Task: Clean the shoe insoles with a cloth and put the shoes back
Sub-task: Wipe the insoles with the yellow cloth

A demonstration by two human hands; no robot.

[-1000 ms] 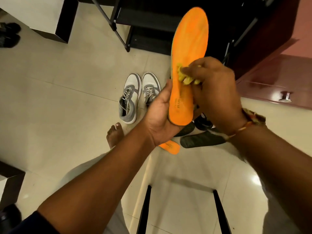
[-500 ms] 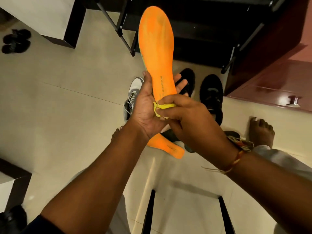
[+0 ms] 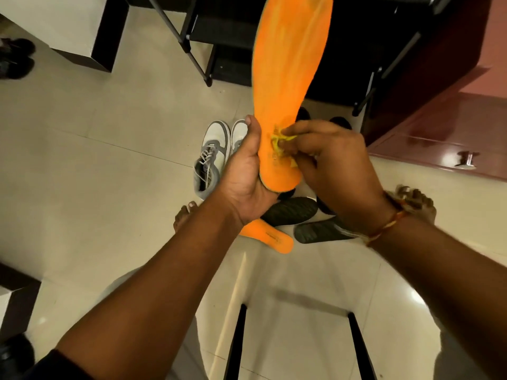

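A long orange insole (image 3: 288, 64) stands upright in front of me. My left hand (image 3: 244, 176) grips its heel end from the left and below. My right hand (image 3: 329, 163) pinches a small yellow cloth (image 3: 279, 141) against the insole's lower part. A second orange insole (image 3: 266, 235) lies on the floor under my left wrist. Beside it lie two dark insoles (image 3: 290, 211) (image 3: 321, 231). A grey and white pair of sneakers (image 3: 211, 154) stands on the floor behind my left hand. Black shoes (image 3: 340, 123) are mostly hidden behind my hands.
A black metal shoe rack (image 3: 197, 37) stands at the back, a dark red cabinet (image 3: 439, 127) on the right. Black footwear (image 3: 16, 61) lies at the far left. My bare feet (image 3: 186, 215) rest on the tiled floor. Two black bars (image 3: 236, 344) are below.
The insole has swung from leaning left to more upright and rightward. My right hand with the cloth stays near the heel end, after wiping down from the middle a second ago.
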